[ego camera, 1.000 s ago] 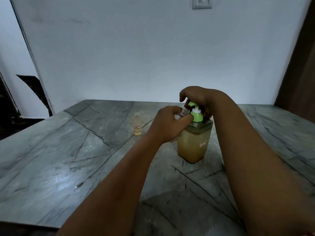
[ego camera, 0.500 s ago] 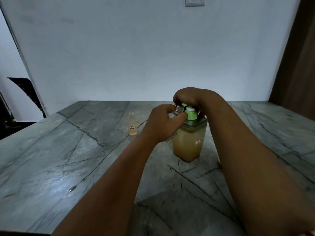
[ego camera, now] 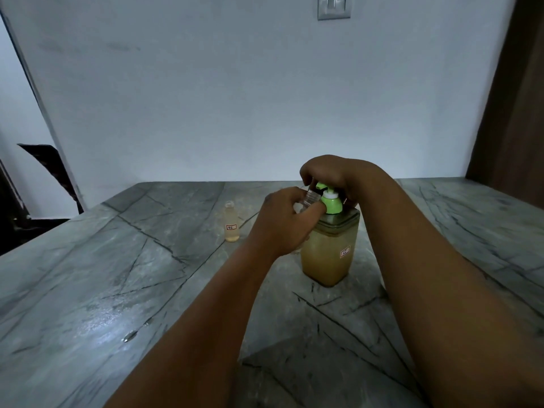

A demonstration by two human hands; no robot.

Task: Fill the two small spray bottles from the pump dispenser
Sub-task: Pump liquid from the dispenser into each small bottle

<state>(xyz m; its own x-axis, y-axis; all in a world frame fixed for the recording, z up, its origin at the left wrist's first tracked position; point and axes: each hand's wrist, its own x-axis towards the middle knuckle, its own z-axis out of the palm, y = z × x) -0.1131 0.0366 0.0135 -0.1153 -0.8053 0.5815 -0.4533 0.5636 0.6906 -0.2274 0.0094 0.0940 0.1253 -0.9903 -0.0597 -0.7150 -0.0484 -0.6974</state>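
A square clear pump dispenser full of yellowish liquid stands on the grey marble table, topped by a green pump head. My right hand lies curled over the pump head from above. My left hand grips a small clear bottle, tilted with its open threaded neck at the pump's spout. Most of that bottle is hidden in my fingers. A second small bottle, uncapped and holding yellowish liquid, stands upright to the left with a small label.
A grey wall rises behind the table with a switch plate high up. A dark chair stands off the table's left side. A brown wooden panel runs along the right edge.
The pump head has risen again after being pushed down half a second ago. Both hands stay at the dispenser; the view has shifted slightly.
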